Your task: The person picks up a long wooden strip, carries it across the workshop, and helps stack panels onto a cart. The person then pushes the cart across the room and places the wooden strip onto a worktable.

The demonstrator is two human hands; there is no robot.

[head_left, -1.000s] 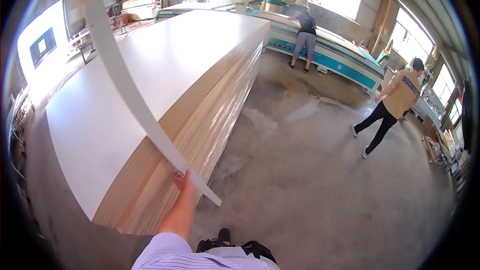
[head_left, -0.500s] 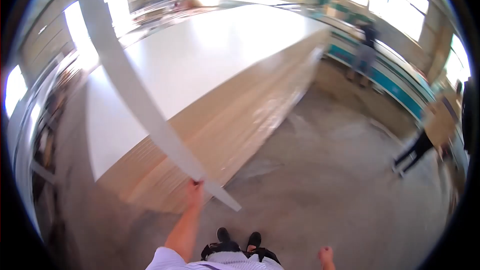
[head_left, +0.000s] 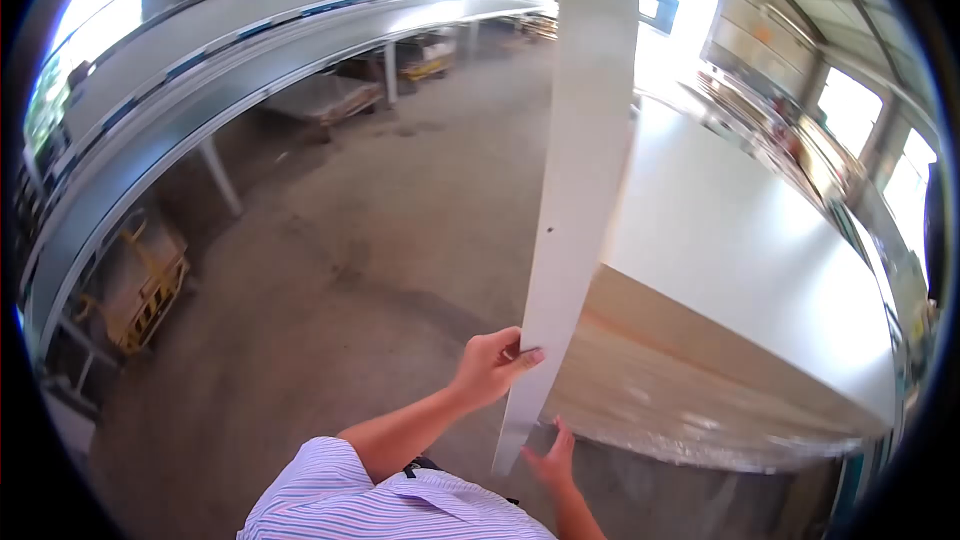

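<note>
A long white board (head_left: pixel 565 190), with a small dark hole in its face, rises from near my body to the top of the head view. My left hand (head_left: pixel 488 368) pinches its left edge low down, the thumb lying on the face. Close to the board's lower right edge is my right hand (head_left: pixel 555 455), thumb and fingers apart. Whether its thumb touches the board I cannot tell. Right behind the board stands a big stack of white-topped panels (head_left: pixel 740 230) with brown sides and clear wrap along the bottom.
A long metal-framed conveyor-like table (head_left: pixel 250 70) curves along the left, with yellow equipment (head_left: pixel 150 290) beneath it. Concrete floor (head_left: pixel 350 240) lies between this table and the panel stack. Piled materials (head_left: pixel 760 105) line the far wall at right.
My view has swung left, and the panel stack now sits at right. The board has gone from slanted to nearly upright. My right hand has come up near its lower end.
</note>
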